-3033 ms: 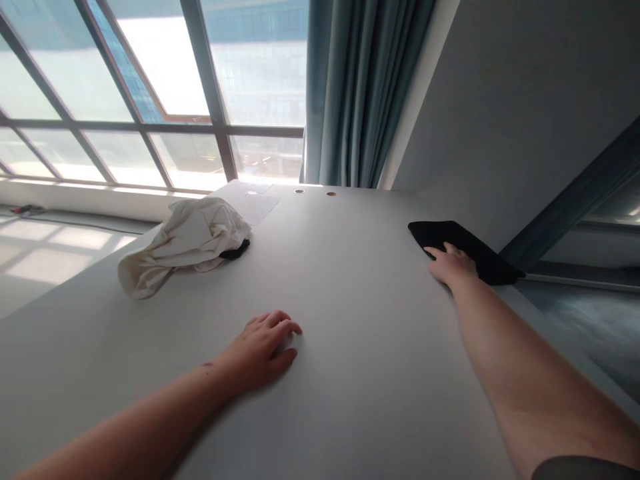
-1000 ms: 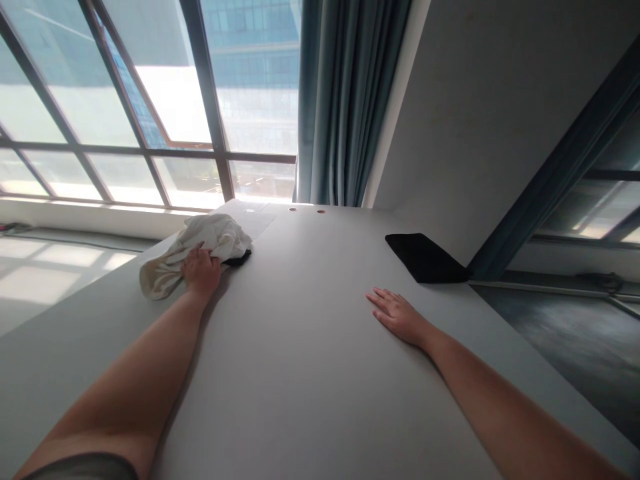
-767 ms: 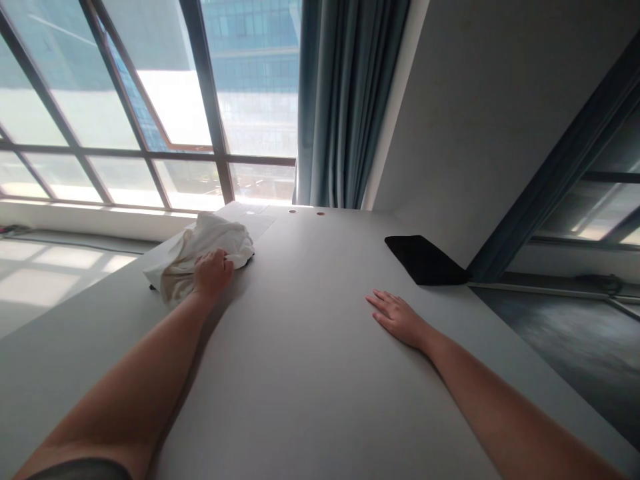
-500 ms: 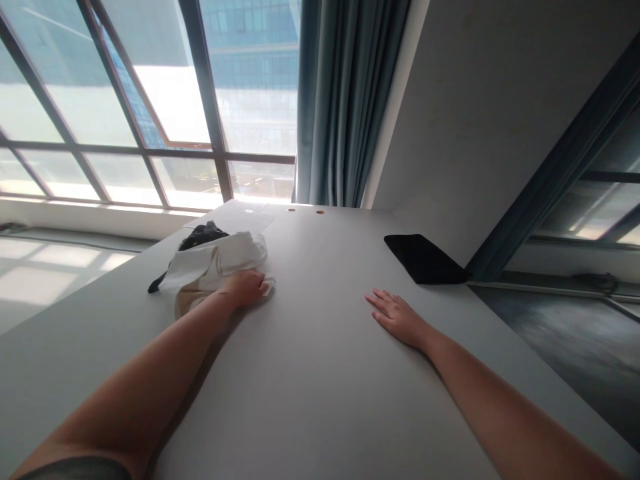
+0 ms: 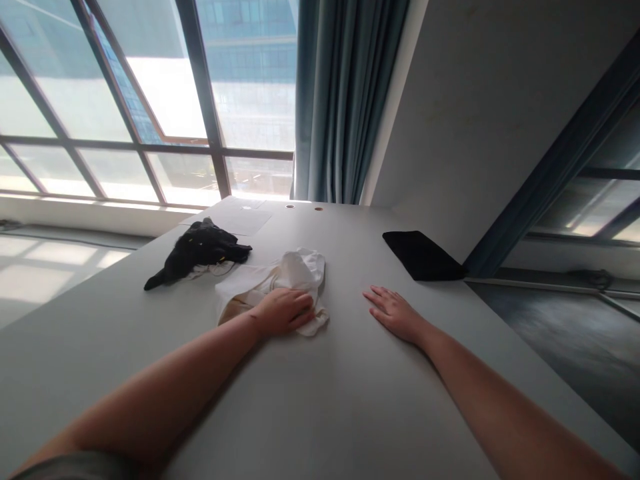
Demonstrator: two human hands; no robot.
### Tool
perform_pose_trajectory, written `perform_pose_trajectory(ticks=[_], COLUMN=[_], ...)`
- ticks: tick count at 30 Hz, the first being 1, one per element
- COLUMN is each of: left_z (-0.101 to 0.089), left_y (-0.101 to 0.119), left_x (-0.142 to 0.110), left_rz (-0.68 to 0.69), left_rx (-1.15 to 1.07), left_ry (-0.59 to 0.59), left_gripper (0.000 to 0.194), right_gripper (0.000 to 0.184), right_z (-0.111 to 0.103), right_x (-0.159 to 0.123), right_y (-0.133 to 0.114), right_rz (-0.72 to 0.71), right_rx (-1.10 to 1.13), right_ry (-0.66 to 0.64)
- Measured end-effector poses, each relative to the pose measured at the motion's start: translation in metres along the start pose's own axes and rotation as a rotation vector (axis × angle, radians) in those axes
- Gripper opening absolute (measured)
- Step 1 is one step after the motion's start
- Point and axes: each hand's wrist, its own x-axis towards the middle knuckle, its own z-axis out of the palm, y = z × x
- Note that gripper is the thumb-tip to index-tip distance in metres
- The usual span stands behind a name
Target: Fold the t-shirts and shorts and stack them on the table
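Note:
A crumpled cream-white garment (image 5: 297, 270) lies near the middle of the white table; folds hide what kind it is. My left hand (image 5: 286, 310) rests on its near side, fingers curled over the fabric with some tips hidden. To the left is a bunched black garment (image 5: 203, 247) with small light spots and a strip of pale cloth under its near edge. My right hand (image 5: 395, 315) lies flat on the tabletop, fingers slightly spread, holding nothing. Beyond it, a flat, black folded cloth-like piece (image 5: 423, 257) sits by the table's right edge.
The white table (image 5: 320, 400) stretches toward a large window (image 5: 150, 100) and a blue-grey curtain (image 5: 345, 100). Sheets of paper (image 5: 243, 219) lie at its far left, near two round holes. A grey wall (image 5: 480, 120) rises at the right.
My left hand has gripped the white garment and pulled it rightward off the black one, now uncovered. My right hand left the flat black piece earlier and has stayed still on the table since.

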Motion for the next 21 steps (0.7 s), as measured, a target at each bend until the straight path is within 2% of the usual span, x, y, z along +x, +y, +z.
perform_pose_trajectory(ticks=[3,6,8,10,11,14,21], left_z=[-0.008,-0.013,-0.014,-0.014,-0.014,-0.013,-0.011], left_y=[-0.036,-0.083,-0.114,-0.141,-0.152,-0.172,-0.183], left_x=[-0.009,-0.030,-0.049,-0.068,-0.076,-0.091,-0.097], left_rz=[-0.151,-0.490,-0.733,-0.948,-1.010,-1.079,-1.193], left_rx=[0.054,0.224,0.304,0.285,0.234,0.143,0.138], left_ry=[0.213,0.324,0.285,0.160,0.068,-0.100,-0.088], left_gripper=[0.031,0.035,0.044,0.051,0.051,0.052,0.054], right_gripper=[0.062,0.062,0.062,0.063,0.063,0.061,0.062], right_z=[-0.003,-0.006,-0.008,-0.008,-0.007,-0.005,-0.003], right_x=[-0.001,-0.003,-0.003,-0.004,-0.004,-0.004,-0.003], right_y=[-0.003,-0.007,-0.008,-0.008,-0.008,-0.005,0.000], right_rz=[0.004,0.008,0.010,0.011,0.009,0.001,0.007], right_rx=[0.001,0.003,0.008,0.012,0.013,0.011,-0.003], right_ry=[-0.003,-0.014,-0.017,-0.015,-0.012,0.003,-0.005])
